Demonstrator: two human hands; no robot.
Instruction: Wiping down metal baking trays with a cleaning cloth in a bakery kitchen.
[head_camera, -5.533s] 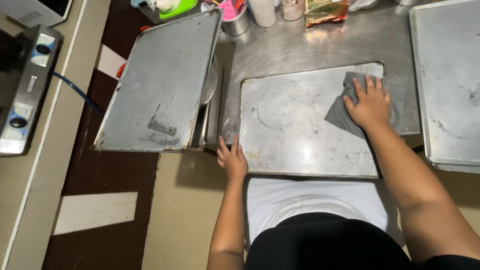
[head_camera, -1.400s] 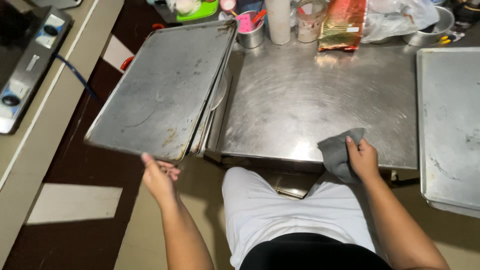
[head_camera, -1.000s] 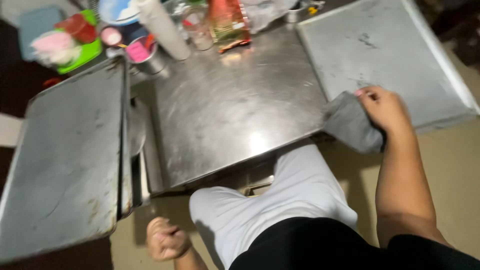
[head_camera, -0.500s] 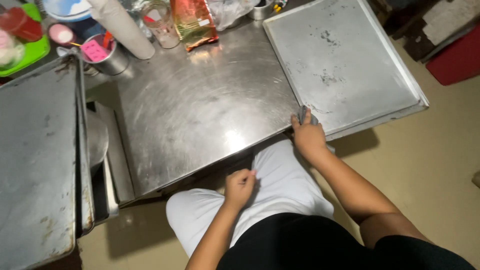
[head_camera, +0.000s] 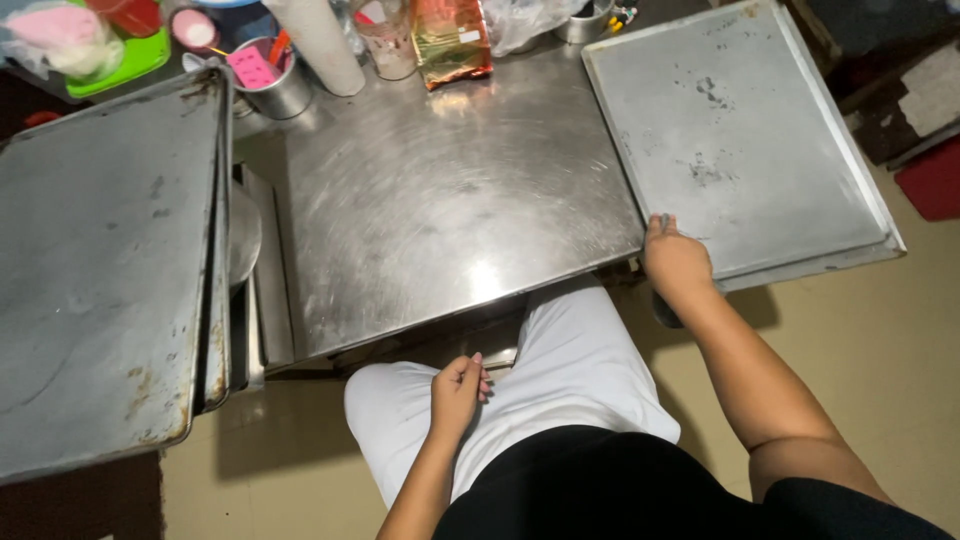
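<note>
Right hand: the right hand clamps the near-left corner of the right tray, fingers curled over the rim, palm below the edge. A dark bit shows under the wrist, perhaps a cloth; I cannot tell.
Why held so: a grip at the corner gives purchase on a wide, flat sheet, which is likely why the hand is there and not at mid-edge.
Left hand: the left hand is loosely curled and holds nothing I can see; it rests near the lap, against the white apron, well apart from the trays.
Right tray: a large grey metal sheet with dark smudges, lying flat with its left edge along the table's right side and most of it jutting out over the floor.
Table: a bare steel table with swirled wipe marks and a bright glare spot near the front edge; the person sits close up to it.
Left trays: a stack of worn trays, rust-spotted at the near corner, sits just beside the table's left side, seemingly on a rack.
Back of table: a steel cup with small items, a white roll, a clear cup and an orange packet stand in a row at the far edge, probably pushed back to leave the work area free.
Room: a beige floor lies below, with dark patches at the far left and red items at the right edge.
</note>
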